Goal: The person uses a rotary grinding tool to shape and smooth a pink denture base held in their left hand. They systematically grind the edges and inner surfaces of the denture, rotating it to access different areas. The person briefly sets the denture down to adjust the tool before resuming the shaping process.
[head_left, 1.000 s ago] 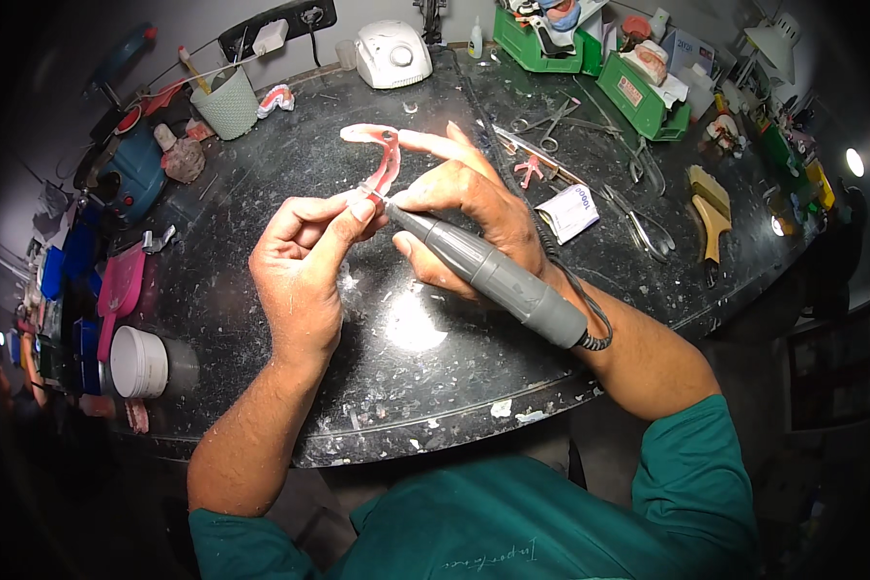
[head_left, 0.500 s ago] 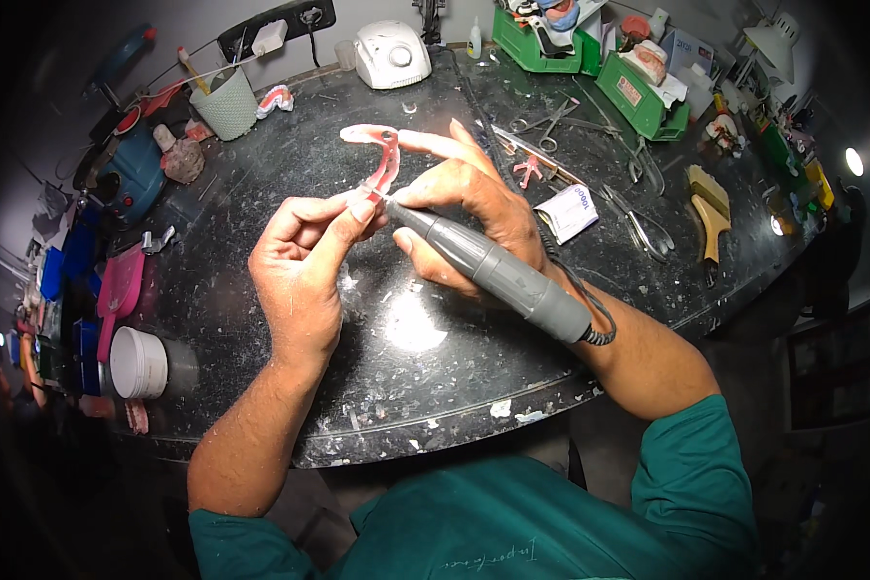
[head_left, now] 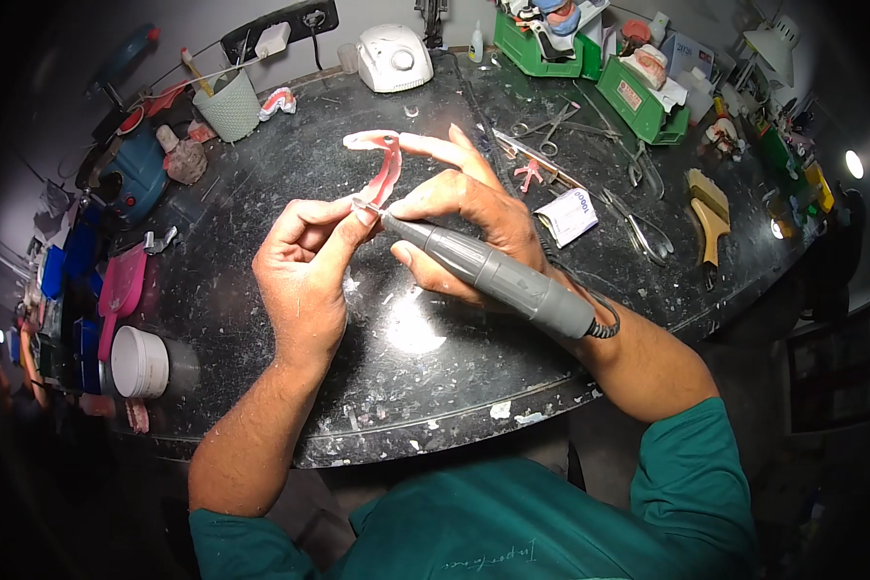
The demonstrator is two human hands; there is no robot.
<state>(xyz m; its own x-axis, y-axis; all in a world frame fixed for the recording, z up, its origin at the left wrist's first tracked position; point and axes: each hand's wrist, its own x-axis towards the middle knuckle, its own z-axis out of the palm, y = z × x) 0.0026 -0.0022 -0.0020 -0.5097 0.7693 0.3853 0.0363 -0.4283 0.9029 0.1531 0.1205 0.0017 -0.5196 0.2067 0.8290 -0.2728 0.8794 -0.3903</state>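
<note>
The left hand (head_left: 300,271) pinches a pink denture (head_left: 382,169) above the desk (head_left: 261,193) middle, the right hand (head_left: 464,217) grips a grinder (head_left: 498,275) at its end; trimming seems underway.

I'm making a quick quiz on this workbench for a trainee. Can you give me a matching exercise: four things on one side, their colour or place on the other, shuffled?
Things:
1. curved denture piece
2. rotary handpiece
3. mesh cup
4. round tub

Descriptions:
A. white, lying at the bench's left edge
B. grey, gripped in the right hand
C. pink, pinched by the left hand
D. pale green, holding tools at the back left

Pairs: 1-C, 2-B, 3-D, 4-A
</note>
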